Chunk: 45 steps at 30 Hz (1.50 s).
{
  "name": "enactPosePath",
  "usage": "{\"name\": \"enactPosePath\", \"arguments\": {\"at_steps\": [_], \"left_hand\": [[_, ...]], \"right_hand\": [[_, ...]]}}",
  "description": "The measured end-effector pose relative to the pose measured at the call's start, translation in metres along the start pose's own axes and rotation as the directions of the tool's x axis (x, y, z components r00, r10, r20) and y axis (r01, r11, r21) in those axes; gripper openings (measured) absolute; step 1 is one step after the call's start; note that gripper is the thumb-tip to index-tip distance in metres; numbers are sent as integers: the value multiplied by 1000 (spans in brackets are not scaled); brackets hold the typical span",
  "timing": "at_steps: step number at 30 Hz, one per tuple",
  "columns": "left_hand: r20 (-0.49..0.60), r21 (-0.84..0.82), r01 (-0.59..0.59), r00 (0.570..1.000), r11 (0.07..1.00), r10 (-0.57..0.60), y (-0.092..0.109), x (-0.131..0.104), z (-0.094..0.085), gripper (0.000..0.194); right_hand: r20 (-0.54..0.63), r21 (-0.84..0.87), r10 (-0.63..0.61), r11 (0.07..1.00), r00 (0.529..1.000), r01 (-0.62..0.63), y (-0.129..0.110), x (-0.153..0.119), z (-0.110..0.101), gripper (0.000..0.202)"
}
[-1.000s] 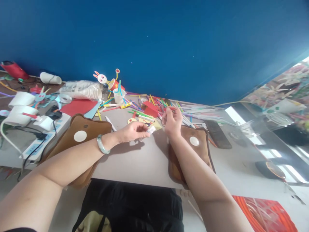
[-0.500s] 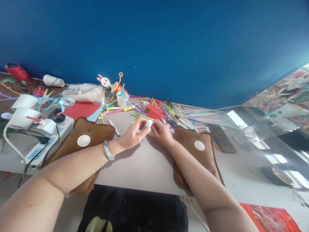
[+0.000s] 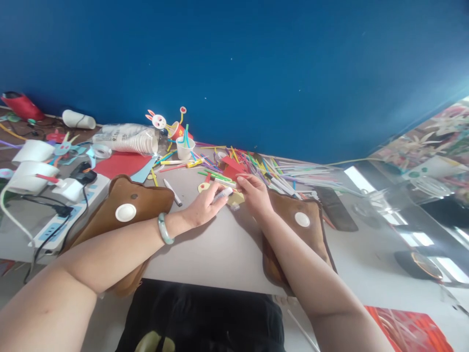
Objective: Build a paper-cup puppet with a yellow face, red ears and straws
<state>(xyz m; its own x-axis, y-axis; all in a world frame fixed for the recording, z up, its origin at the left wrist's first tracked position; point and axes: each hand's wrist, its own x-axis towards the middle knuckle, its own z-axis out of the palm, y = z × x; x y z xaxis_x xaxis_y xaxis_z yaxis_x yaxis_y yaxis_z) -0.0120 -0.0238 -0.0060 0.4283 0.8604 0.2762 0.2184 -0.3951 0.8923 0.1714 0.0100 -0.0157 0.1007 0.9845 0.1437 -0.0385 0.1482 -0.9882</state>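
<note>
My left hand (image 3: 205, 205), with a pale bracelet on its wrist, is closed round a small white tube-like item (image 3: 223, 194) near the middle of the table. Just to its right, the fingertips of my right hand (image 3: 254, 193) are pinched together; what they hold, if anything, is too small to name. Between and beyond the hands lie pale yellow paper pieces (image 3: 237, 198) and a red paper (image 3: 232, 167). A white marker (image 3: 172, 192) lies left of my left hand.
Brown cushions (image 3: 146, 198) lie under both forearms. Behind are many coloured straws (image 3: 271, 171), a white cup (image 3: 185, 147) and stacked paper cups (image 3: 137, 143). A power strip (image 3: 69, 215) stands left, a dark phone-like slab (image 3: 336, 209) right.
My hands have moved apart, my right hand slightly up and to the right. The white item in my left hand shows more fully, and the pale yellow pieces are more visible.
</note>
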Motion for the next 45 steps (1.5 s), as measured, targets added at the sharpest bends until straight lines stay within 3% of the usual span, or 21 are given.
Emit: {"name": "enactPosePath", "arguments": {"at_steps": [4, 10, 16, 25, 38, 45], "left_hand": [[-18, 14, -11, 1000, 1000, 12, 0, 0, 1, 9], [-65, 7, 21, 998, 1000, -21, -2, 0, 3, 12], [-123, 5, -3, 992, 1000, 3, -10, 2, 5, 15], [-122, 6, 24, 992, 1000, -23, -9, 2, 5, 16], [-87, -198, 163, 979, 967, -183, -3, 4, 5, 19], [-94, -336, 168, 973, 927, -210, -9, 7, 8, 29]], "right_hand": [[31, 60, 23, 998, 999, -25, -2, -3, 4, 19], [1, -86, -135, 987, 991, 135, -7, -12, 7, 13], [0, -266, -325, 912, 946, 313, -7, -18, 8, 7], [60, -393, -394, 835, 917, 384, -14, -27, 11, 9], [164, -550, -549, 639, 820, 538, -13, -27, 7, 12], [227, -571, -606, 551, 762, 609, -11, -25, 6, 14]]}}
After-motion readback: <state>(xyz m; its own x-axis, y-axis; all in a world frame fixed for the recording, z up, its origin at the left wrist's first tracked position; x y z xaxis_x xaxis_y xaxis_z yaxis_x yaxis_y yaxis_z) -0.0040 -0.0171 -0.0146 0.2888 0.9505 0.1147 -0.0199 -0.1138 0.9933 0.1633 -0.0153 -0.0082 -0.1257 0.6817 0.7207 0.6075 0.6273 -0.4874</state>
